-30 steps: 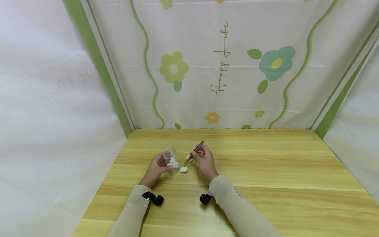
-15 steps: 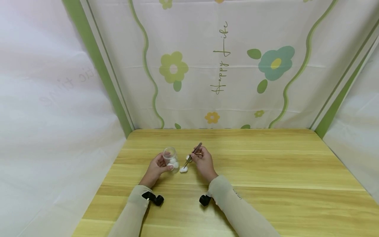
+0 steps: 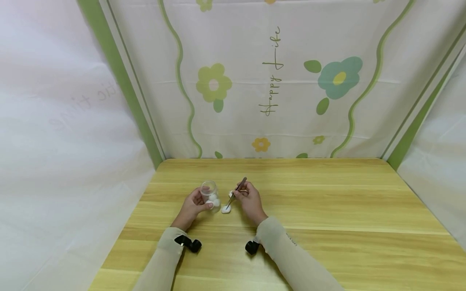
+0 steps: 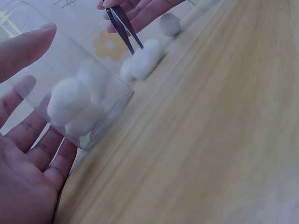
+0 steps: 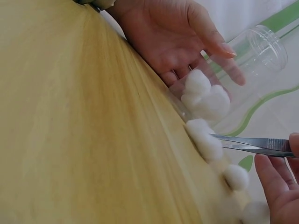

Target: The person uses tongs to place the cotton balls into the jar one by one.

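My left hand [image 3: 191,208] holds a clear jar [image 4: 39,51] upright on the table, thumb on one side and fingers on the other. Inside, several white cotton balls [image 4: 70,100] lie near the bottom; the jar's mouth has no lid on it. Between the thumb and fingers of my right hand [image 3: 251,202] is a pair of metal tweezers [image 5: 254,143], slanting down to the left. Their tips, a little apart, are right at a cotton ball [image 5: 205,140] lying on the table just right of the jar.
Further cotton balls [image 5: 236,177] lie on the wooden table [image 3: 327,210] behind the tweezers, partly hidden by my right hand in the head view. A printed flower curtain [image 3: 247,81] hangs at the table's far edge.
My right hand has come down slightly toward me, bringing the tweezers' tips from just above the cotton ball down onto it. My left hand and the jar have stayed put.
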`<state>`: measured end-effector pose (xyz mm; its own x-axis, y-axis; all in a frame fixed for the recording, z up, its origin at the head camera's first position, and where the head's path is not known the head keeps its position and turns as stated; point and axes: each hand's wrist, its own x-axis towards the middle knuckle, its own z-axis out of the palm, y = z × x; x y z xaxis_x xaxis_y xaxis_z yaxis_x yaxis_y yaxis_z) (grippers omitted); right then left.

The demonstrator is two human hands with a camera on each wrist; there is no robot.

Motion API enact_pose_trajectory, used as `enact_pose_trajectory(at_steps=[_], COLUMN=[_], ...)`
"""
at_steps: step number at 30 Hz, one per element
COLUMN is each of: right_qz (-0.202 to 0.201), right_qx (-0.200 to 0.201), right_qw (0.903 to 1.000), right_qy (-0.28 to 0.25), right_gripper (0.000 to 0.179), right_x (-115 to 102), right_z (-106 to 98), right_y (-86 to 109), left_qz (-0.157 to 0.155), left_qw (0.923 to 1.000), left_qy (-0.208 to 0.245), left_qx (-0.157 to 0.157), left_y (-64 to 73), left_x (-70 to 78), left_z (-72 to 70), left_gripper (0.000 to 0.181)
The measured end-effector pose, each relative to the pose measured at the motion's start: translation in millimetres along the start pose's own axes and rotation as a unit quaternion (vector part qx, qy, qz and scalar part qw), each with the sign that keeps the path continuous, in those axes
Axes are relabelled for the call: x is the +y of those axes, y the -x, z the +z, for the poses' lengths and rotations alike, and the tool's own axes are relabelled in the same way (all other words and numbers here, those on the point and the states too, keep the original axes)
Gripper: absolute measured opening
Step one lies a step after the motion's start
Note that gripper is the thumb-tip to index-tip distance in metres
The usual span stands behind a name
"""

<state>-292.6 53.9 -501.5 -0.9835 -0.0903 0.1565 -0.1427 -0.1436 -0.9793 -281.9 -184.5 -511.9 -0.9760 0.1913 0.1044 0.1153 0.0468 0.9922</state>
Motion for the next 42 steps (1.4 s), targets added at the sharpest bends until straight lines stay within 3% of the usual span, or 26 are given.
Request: enact_pose_trajectory(at_steps=[7,16,30,42], right_qz=[0.004,-0.001,0.009,0.009], right_qx=[-0.005,0.009,0.021,-0.009], right_qw=[0.9998,0.9994,0.9996,0.9999], right_qy=[0.018,0.034,0.017,0.001], right_gripper=[0.032,0.025,0.023,0.023], right_x=[5,5,3,-35], right_z=[-1,-2,-3,-3], right_y=[-0.1,0.6,-0.4,11.5], left_qz=[0.001,0.000,-0.008,-0.003], left_qw=[1.0000,1.0000,1.0000,1.0000], left_qy=[0.002,0.004,-0.003,0.000], left_qx=[0.000,0.000,-0.001,0.004], left_y=[0.4,0.0,-1.4,-0.6], left_x=[-0.2,-0.3,-0.6,-0.1], left_z=[-0.1,0.2,-1.2,0.2], left_gripper=[0.067,0.065,0.067,0.066])
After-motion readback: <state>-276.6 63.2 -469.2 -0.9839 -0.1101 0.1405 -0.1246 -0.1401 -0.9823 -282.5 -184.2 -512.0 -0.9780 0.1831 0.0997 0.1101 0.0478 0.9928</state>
